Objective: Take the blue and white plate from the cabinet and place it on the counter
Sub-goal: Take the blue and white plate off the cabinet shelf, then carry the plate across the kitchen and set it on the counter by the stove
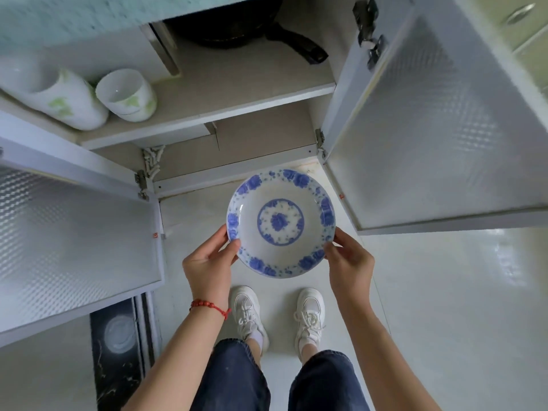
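- The left hand [209, 261] pinched the blue and white plate [281, 223] at its left rim, thumb on top.
- The right hand [350, 262] gripped the opposite rim likewise.

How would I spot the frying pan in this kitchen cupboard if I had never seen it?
Start at the open cabinet with both doors swung wide. Look to the back of its upper shelf, behind and to the right of the two white cups with green leaf prints. The frying pan is the only black thing there, half hidden under the top edge, its long handle pointing right towards the door hinge.
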Motion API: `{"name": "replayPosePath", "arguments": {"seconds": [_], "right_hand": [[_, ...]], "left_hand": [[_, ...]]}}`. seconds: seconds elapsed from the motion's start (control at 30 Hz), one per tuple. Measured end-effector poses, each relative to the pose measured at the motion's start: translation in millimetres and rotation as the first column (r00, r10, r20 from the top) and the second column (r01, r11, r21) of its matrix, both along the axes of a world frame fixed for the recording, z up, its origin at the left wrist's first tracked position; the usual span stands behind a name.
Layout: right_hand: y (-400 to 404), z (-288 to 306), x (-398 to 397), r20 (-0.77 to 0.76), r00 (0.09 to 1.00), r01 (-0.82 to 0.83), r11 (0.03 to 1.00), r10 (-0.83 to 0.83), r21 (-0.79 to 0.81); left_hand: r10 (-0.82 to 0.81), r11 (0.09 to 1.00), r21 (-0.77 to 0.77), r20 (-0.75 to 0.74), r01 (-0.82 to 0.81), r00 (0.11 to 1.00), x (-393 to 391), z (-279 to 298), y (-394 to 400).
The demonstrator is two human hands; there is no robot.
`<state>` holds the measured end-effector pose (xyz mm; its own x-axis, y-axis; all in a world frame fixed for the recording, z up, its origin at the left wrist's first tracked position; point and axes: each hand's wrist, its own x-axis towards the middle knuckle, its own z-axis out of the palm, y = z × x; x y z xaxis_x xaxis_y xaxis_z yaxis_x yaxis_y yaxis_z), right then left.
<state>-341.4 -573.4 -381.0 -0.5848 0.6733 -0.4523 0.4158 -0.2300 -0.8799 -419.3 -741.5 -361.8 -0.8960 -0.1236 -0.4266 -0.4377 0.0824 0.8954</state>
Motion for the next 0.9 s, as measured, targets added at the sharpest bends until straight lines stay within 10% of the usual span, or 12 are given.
{"name": "replayPosePath", "arguments": {"seconds": [0.47,0.9], "right_hand": [[6.6,149.8,99.1,-0.001,0.968,0.251,0.964,-0.252,0.092],[0.5,220.7,188.8,-0.063,0.75,0.66,0.74,-0.658,0.131]], "left_hand": [[-0.3,0.951,0.07,-0.019,0.301,0.954,55.8,144.7,27.7],[-0.691,0.716,0.107,-0.034,0.69,0.722,83.3,206.1,99.5]]}}
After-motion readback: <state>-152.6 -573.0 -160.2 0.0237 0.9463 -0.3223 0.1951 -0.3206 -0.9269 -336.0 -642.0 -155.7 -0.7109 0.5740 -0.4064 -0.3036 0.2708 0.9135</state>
